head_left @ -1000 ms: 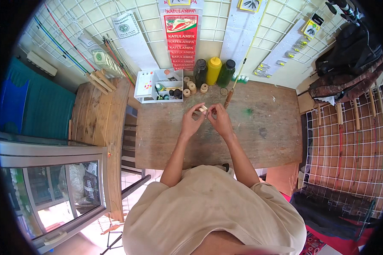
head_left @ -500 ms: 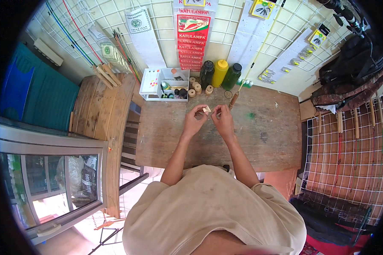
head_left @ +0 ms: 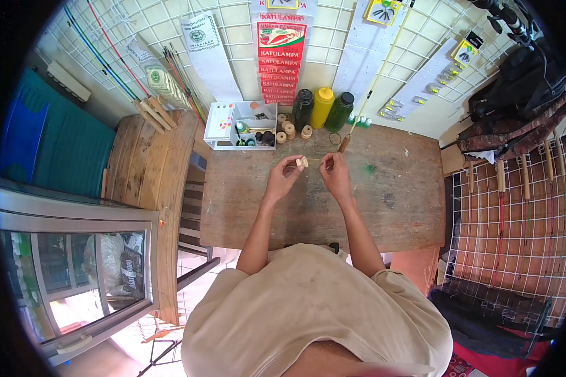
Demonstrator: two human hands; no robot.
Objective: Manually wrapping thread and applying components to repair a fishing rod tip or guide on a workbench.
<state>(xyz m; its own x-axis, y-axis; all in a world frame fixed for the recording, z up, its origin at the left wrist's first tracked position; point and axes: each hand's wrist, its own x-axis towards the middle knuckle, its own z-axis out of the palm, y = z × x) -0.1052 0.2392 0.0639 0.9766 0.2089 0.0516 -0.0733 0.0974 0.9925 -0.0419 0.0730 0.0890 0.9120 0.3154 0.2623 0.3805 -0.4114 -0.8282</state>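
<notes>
The left hand (head_left: 283, 181) is raised over the near middle of the wooden surface (head_left: 383, 220), its fingers grasping a small pale wooden spool (head_left: 302, 162) between thumb and fingertips. A thin, light thread (head_left: 314, 159) stretches from the spool across the short gap to the right hand (head_left: 336, 177), whose fingers are pinched together at the thread's other visible end; the exact grip of those fingertips is too small to make out. The two hands are apart, side by side, backs largely upward. Just beyond the right hand stands the brown handle (head_left: 344, 144) of a slender rod that slants up toward the wall; whether the hand touches it, I cannot tell. Farther back, a cluster of wooden spools (head_left: 290, 131) sits against a white compartmented box (head_left: 245, 145) holding small bottles. Behind the cluster and to its right stand a dark bottle (head_left: 303, 108), a yellow bottle (head_left: 322, 108) and a green bottle (head_left: 339, 113) with a dark cap, in a row, with a small ring (head_left: 335, 138) lying in front of the green one. A green stain (head_left: 370, 168) marks the surface to the right of the right hand.
</notes>
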